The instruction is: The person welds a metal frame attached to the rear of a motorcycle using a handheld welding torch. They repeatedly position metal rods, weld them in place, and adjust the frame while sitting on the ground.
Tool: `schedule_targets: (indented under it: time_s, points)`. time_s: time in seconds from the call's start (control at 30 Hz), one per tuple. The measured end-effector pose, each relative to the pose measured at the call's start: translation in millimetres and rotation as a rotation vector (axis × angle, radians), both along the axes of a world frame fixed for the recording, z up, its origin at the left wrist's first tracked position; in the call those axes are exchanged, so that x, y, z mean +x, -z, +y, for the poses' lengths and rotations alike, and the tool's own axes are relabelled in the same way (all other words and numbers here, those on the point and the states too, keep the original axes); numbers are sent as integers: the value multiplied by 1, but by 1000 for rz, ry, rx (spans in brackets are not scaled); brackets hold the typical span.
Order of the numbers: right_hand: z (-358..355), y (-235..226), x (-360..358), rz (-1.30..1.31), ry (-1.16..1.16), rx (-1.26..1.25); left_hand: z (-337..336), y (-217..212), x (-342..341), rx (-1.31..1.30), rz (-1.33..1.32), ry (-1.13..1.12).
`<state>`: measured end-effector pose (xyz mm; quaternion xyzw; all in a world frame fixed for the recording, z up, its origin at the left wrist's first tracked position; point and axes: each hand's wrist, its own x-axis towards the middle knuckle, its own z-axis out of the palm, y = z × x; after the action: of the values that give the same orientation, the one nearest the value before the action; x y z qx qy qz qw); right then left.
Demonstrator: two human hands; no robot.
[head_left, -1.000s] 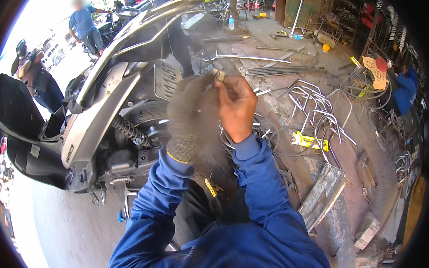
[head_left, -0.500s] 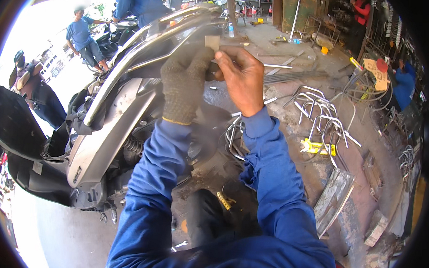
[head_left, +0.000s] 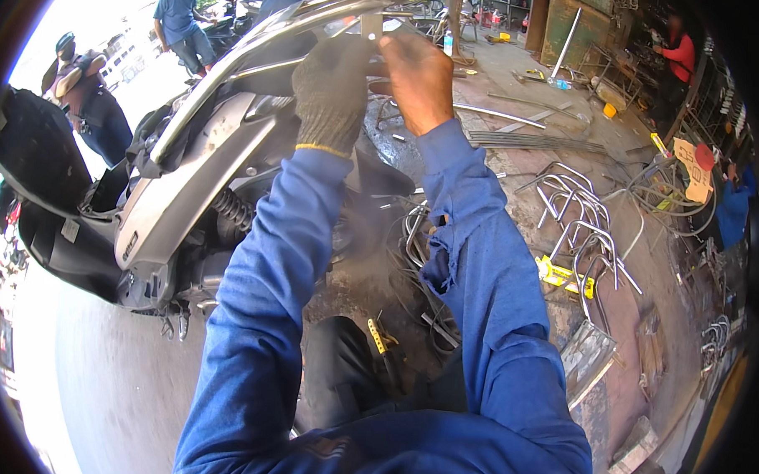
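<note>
My left hand [head_left: 329,93], in a dark knitted glove with a yellow hem, is raised at the top centre beside the scooter [head_left: 177,176]. Its fingers are closed at the lower edge of a small flat metal plate [head_left: 371,25], which stands upright and shows a hole. Close against it, my bare right hand [head_left: 420,81] pinches the plate's right side with thumb and fingers. The fingertips of both hands partly overlap and are blurred. Behind them runs the scooter's curved metal rail [head_left: 235,52].
Bent metal tubes [head_left: 577,206] lie on the ground to the right, by a yellow packet [head_left: 564,277]. Metal strips [head_left: 537,140] are beyond. A yellow-handled tool [head_left: 379,336] rests near my knee. One person [head_left: 182,21] stands beyond the scooter, another [head_left: 88,93] at left.
Both hands have risen in the picture with the metal plate still between them. The view has shifted, so the scooter's rear and the ground sit differently.
</note>
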<state>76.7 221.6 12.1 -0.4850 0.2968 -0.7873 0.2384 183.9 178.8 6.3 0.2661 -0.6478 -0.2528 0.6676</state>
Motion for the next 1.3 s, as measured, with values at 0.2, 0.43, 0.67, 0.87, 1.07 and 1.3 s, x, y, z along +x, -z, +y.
schedule_targets:
  time_s: [0.2, 0.43, 0.67, 0.87, 1.07, 1.3]
  points:
    - [59, 80, -36, -27, 86, 172, -11, 6, 0, -64, 14, 11]
    - [162, 287, -104, 351, 480, 699, -21, 14, -5, -122, 22, 102]
    - [265, 413, -95, 815, 711, 1135, -26, 14, -12, -61, 165, 158]
    - [256, 415, -98, 698, 748, 1050, -10, 8, -14, 39, 129, 32]
    - [257, 410, -96, 683, 728, 1048, -6, 6, -15, -121, 57, -80]
    - [259, 410, -98, 648, 724, 1066, 11, 0, -16, 126, 42, -158]
